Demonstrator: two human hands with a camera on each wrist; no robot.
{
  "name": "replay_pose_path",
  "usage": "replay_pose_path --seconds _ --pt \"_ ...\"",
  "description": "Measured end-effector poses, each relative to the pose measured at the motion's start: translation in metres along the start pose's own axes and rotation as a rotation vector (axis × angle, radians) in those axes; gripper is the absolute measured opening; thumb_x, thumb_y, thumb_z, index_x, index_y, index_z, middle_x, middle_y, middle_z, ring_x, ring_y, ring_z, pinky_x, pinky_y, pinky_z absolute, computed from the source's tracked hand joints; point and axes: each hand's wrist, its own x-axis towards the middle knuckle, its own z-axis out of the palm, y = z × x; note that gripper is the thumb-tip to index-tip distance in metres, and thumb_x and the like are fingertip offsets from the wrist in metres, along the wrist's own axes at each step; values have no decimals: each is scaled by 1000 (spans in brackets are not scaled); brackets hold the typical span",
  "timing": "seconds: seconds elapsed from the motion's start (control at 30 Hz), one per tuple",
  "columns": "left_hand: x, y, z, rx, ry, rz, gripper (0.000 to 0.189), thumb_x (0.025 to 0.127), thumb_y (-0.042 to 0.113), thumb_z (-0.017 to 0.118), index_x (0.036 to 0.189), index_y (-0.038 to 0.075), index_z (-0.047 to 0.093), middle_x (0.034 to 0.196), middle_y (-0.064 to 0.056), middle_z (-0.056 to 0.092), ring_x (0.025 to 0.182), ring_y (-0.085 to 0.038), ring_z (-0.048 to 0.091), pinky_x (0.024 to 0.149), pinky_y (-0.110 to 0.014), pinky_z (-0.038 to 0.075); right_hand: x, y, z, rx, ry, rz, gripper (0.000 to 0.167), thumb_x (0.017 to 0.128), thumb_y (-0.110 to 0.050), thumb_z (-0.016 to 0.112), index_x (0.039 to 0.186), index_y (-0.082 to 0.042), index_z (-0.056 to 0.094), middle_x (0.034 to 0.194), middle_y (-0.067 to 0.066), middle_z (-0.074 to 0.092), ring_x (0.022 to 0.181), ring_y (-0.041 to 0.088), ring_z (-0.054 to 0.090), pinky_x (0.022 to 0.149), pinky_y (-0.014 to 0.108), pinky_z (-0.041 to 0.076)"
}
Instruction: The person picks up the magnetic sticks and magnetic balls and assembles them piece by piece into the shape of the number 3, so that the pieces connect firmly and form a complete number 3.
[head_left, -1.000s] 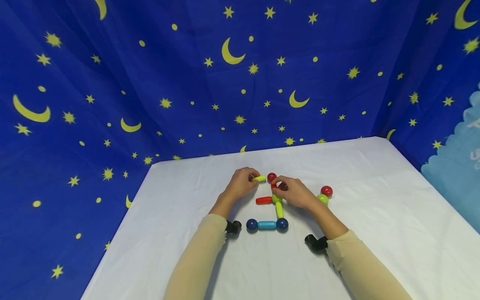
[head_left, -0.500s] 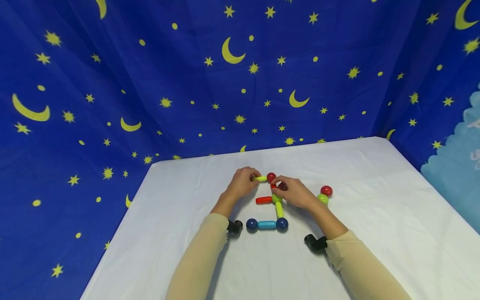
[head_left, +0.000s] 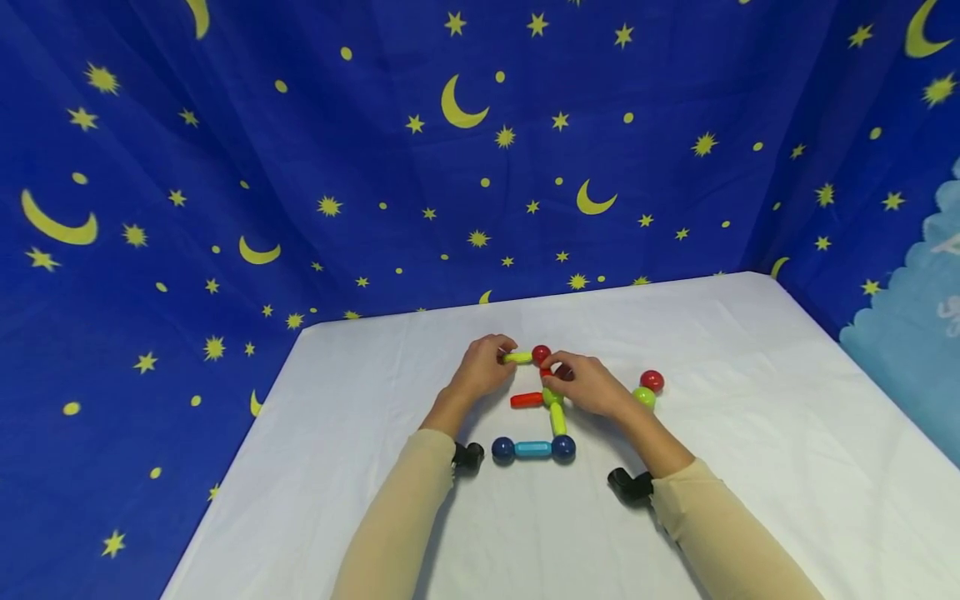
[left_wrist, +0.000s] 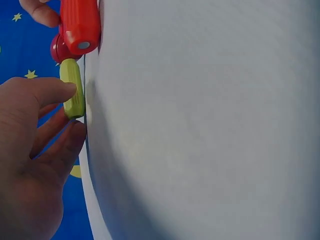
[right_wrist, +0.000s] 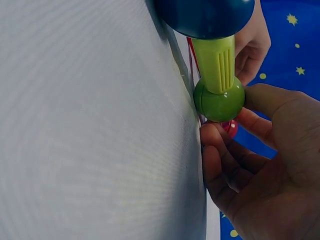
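My left hand (head_left: 483,365) pinches a yellow-green magnetic rod (left_wrist: 73,92) between thumb and fingers. The rod's far end meets a red ball (head_left: 541,354). My right hand (head_left: 592,384) holds a short red rod (head_left: 547,373) that runs from the red ball toward a green ball (right_wrist: 220,100); the thumb lies against the green ball and the fingers partly hide the rod. A second red rod (head_left: 527,400) juts left from the green ball, its free metal-tipped end showing in the left wrist view. Another yellow-green rod (head_left: 558,419) joins the green ball to a dark blue ball (head_left: 563,448).
A light blue rod (head_left: 533,450) links that blue ball to another dark blue ball (head_left: 503,450) on the left. Right of my right hand lie a loose red ball (head_left: 652,382) and a green ball (head_left: 643,398). A starry blue curtain (head_left: 375,150) hangs behind the white-covered table (head_left: 300,517).
The yellow-green rod in my left hand has closed the small gap and now meets the red ball. My right hand has stayed in place on the red rod.
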Motion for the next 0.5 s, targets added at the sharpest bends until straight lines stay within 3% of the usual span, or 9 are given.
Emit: replay_pose_path --seconds 0.2,0.4,0.5 --pt "-8 -5 -3 -58 26 -16 32 83 22 69 114 15 63 111 -1 63 97 -15 60 87 -32 50 0 1 -1 -4 0 6 29 89 -37 62 116 -26 60 98 0 66 89 17 59 83 37 52" --pt "-20 -15 -7 -181 21 -16 33 83 24 70 113 15 62 105 -1 64 92 -14 61 83 -31 51 0 1 -1 2 -6 -15 31 89 -36 62 117 -25 60 101 1 67 91 17 60 84 38 52" --pt "-27 -18 -10 -193 9 -4 30 83 25 70 110 14 63 101 -1 65 91 -15 61 81 -31 50 0 2 -1 1 -7 -18 31 89 -36 61 118 -24 60 102 1 67 91 17 60 85 38 52"
